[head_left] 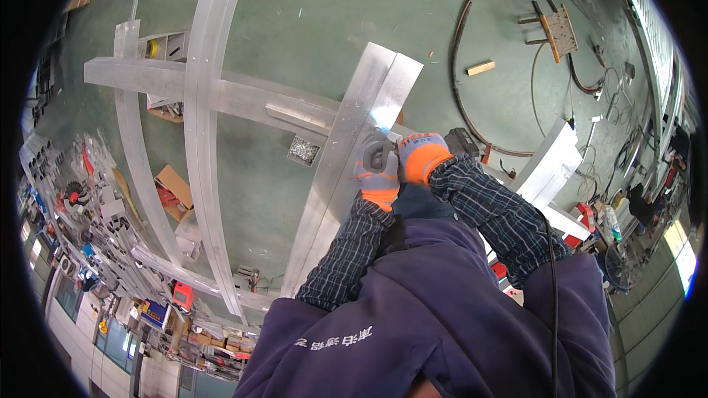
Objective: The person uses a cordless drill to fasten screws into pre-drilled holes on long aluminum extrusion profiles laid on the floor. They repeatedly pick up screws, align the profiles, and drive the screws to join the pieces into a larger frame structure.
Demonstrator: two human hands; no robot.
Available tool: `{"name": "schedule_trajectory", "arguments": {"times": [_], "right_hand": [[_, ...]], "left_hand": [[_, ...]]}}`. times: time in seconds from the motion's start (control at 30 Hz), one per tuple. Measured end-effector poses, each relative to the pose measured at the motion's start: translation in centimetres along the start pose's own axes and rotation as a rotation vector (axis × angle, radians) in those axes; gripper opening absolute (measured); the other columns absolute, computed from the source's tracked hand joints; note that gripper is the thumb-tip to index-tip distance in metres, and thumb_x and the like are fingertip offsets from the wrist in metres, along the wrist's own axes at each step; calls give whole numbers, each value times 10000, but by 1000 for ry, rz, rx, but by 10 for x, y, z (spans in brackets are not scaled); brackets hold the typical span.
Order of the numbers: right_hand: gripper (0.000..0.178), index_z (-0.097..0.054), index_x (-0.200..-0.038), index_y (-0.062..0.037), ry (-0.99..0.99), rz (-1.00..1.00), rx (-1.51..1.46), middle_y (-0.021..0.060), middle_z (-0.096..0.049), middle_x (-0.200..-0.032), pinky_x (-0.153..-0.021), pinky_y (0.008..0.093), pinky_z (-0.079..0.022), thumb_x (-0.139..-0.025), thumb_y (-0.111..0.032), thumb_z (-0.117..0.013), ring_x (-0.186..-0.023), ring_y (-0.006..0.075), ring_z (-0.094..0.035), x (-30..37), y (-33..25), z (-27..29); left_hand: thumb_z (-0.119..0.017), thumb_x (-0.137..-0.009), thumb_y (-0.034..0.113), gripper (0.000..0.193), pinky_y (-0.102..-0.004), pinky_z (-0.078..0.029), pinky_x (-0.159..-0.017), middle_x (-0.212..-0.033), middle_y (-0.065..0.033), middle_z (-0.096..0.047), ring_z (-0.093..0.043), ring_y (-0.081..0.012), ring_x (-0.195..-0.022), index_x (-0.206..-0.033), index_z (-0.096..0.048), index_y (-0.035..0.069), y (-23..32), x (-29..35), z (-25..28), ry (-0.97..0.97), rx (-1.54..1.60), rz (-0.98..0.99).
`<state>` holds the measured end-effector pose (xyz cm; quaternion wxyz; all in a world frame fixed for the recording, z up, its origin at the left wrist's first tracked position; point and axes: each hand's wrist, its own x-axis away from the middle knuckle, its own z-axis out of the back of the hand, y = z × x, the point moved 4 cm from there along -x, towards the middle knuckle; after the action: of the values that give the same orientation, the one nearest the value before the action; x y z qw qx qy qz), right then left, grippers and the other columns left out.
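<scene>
Both my hands are close together over a wide silver metal beam (324,184) that runs diagonally in front of me. My left hand (378,166), in a grey and orange glove, rests at the beam's right edge with its fingers curled; what they hold is hidden. Just right of it, my right hand (423,156), in a matching glove, is closed around what looks like a cordless drill (462,141). Only a dark block of the drill shows beyond the glove. A bright spot of light falls on the beam just ahead of my fingers.
A crossbar (273,99) passes beneath the beam, with another long beam (203,66) to the left. A small box of metal fasteners (303,149) lies near the crossbar. On the right are a white-silver profile (549,166), a small wooden stool (560,33) and a looped hose (455,44).
</scene>
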<state>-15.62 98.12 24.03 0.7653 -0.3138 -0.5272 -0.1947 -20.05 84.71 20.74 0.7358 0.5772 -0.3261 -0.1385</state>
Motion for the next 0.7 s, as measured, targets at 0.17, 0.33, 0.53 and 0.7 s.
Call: {"name": "schedule_trajectory", "arguments": {"times": [0.17, 0.33, 0.53, 0.7], "right_hand": [[393, -705, -1108, -59, 76, 23, 31, 163, -738, -1101, -888, 402, -553, -843, -340, -630, -1056, 309, -712, -9, 12, -6], [424, -651, -1168, -44, 13, -10, -1, 168, -718, -1149, -909, 419, -543, -834, -303, -668, -1097, 327, -694, -1, 9, -5], [457, -664, -1185, -50, 52, -46, 7, 182, -717, -1166, -928, 427, -537, -846, -354, -639, -1110, 328, -689, -8, 5, -15], [537, -651, -1236, -42, -18, -98, 51, 186, -713, -1202, -965, 410, -526, -869, -431, -604, -1143, 310, -685, -18, 7, -23]], "left_hand": [[-690, -867, 56, 154, -395, -508, -921, -1074, -142, -668, -642, -279, -1012, -995, -649, -19, 11, -7, -8, 21, 2, -26], [-674, -868, 30, 152, -392, -504, -952, -1094, -131, -668, -638, -260, -1051, -1011, -643, -12, 10, -3, -9, -104, -122, 0], [-696, -836, 25, 180, -396, -513, -937, -1058, -144, -668, -648, -292, -1022, -1007, -646, 2, 6, 12, -1, -11, -153, -83], [-718, -847, 33, 204, -379, -526, -920, -1049, -137, -664, -652, -260, -1004, -1033, -640, 5, 6, -11, -2, -2, -119, -211]]}}
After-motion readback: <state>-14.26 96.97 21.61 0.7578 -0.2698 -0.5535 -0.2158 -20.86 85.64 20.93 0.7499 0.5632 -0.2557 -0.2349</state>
